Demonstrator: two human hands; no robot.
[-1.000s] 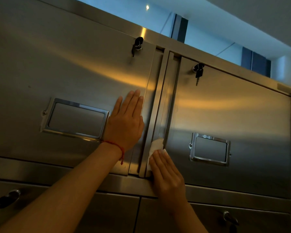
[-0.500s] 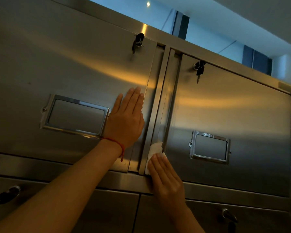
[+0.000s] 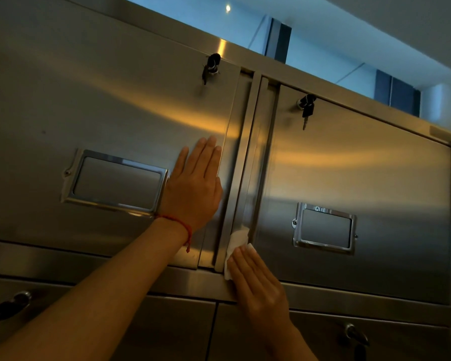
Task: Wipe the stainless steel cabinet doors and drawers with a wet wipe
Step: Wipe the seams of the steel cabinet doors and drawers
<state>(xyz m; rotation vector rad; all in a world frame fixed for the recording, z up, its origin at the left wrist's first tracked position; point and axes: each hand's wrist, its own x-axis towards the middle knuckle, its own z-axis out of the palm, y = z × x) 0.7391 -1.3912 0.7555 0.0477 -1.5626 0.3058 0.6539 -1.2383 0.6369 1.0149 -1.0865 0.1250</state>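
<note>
Two doors fill my frame, both closed, contents hidden | left hand (image 3: pixel 193 188) flat, fingers straight, on left door (image 3: pixel 102 100) at centre | right hand (image 3: pixel 255 280) lower centre, straight fingers pressing white wet wipe (image 3: pixel 236 243) to strip between doors | right door (image 3: pixel 375 178) | keys (image 3: pixel 307 109) hang in its lock

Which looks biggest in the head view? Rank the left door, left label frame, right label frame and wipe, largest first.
1. left door
2. left label frame; it is nearer the camera, so its lead over the next is unsure
3. right label frame
4. wipe, partly hidden under the right hand
</note>
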